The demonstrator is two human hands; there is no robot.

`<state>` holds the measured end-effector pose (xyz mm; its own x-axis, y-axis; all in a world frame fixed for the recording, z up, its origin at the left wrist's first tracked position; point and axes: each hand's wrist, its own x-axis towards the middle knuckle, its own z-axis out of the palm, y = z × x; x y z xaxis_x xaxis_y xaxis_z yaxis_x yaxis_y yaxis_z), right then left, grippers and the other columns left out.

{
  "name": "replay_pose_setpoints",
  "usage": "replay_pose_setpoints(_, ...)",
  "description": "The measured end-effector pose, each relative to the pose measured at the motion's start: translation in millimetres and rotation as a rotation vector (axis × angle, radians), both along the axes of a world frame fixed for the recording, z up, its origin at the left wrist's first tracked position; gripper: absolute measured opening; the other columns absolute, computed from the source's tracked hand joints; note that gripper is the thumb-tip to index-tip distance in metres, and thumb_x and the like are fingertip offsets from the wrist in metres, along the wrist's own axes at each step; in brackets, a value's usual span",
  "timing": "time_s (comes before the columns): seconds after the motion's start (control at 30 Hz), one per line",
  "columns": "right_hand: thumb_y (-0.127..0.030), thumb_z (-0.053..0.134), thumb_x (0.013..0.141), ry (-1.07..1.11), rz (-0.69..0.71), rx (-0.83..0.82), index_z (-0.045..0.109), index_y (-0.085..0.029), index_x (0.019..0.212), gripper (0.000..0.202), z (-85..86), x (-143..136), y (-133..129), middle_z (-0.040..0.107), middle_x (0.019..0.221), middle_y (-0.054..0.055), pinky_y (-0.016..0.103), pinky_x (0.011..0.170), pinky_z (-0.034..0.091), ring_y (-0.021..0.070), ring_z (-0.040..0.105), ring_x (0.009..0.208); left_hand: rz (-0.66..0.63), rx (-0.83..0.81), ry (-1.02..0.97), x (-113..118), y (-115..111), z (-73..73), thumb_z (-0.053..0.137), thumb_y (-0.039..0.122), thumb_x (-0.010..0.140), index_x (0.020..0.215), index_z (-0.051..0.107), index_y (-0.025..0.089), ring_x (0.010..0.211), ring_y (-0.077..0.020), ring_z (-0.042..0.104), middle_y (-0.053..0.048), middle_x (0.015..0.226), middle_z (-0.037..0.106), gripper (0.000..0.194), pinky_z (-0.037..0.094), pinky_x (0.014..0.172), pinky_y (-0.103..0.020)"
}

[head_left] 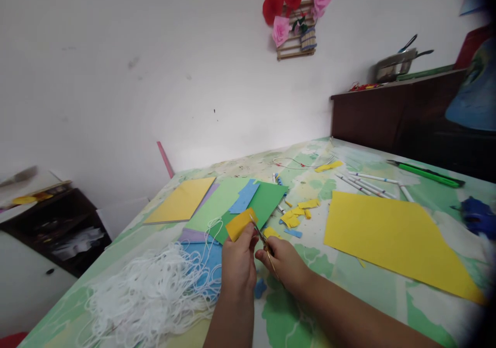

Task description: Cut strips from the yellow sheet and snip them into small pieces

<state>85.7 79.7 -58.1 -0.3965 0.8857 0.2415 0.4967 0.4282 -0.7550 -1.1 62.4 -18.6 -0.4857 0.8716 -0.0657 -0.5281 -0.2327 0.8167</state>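
Near the middle of the view, my left hand [238, 257] is closed on a small yellow-orange paper piece [238, 225]. To its right, my right hand [284, 262] grips a pair of scissors [270, 259], whose blades meet the right part of that piece. Behind my hands lie green paper sheets [271, 200] with a blue strip [245, 197] on top. Yellow scraps [293, 217] are scattered to the right of them. A tangled heap of white string [149, 296] sits left of my left wrist.
A large yellow sheet [387, 237] lies at the right, with white markers [364, 185] and a green cutter [428, 174] behind it. Yellow-orange sheets [182, 200] rest at the back left. A blue object [478, 216] is at the right edge.
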Motion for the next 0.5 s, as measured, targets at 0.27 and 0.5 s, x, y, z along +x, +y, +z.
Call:
replay_pose_setpoints(0.27,-0.033,0.048,0.073,0.001,-0.009,-0.03,0.047,-0.015,0.061,0.021,6.5,1.2,-2.4,0.05,0.057,-0.001,0.019,0.046,0.025,0.0103,0.04,0.052,0.045,0.0,0.001,4.5,-0.3,2.4,0.068,0.018,0.052,0.066,0.06,0.013,0.05,-0.0067,0.053,0.003,0.059,0.059,0.017,0.04,0.049,-0.018)
replay_pose_setpoints(0.5,-0.035,0.049,0.072,-0.033,-0.029,-0.024,0.049,-0.016,0.061,0.022,6.8,0.7,-1.1,0.05,0.056,-0.001,0.02,0.046,0.024,0.0104,0.039,0.051,0.045,0.007,0.009,2.9,-1.2,3.8,0.068,0.017,0.053,0.064,0.059,0.012,0.046,-0.0063,0.051,0.003,0.052,0.056,0.016,0.04,0.046,-0.018)
